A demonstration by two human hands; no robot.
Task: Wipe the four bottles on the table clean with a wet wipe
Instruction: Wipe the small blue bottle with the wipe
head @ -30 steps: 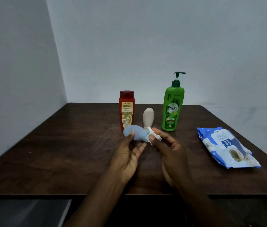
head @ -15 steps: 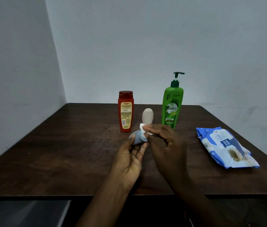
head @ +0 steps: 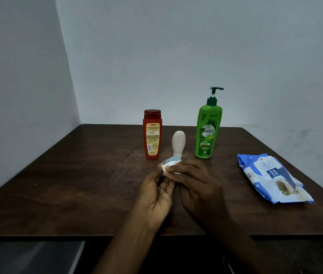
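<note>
Three bottles stand at the back of the dark wooden table (head: 77,184): a red bottle (head: 152,135), a small cream upside-down bottle (head: 178,143) and a tall green pump bottle (head: 207,131). Above the table's middle, my left hand (head: 154,196) holds a small light-blue bottle (head: 171,160), mostly hidden by fingers. My right hand (head: 198,186) presses a white wet wipe (head: 166,167) against that bottle.
A blue and white pack of wet wipes (head: 271,178) lies flat on the right side of the table. Pale walls stand close behind and to the left. The table's front edge runs just below my wrists.
The small blue bottle has sunk deeper into my hands. My right hand has slid left over it with the wipe, so less of the bottle shows.
</note>
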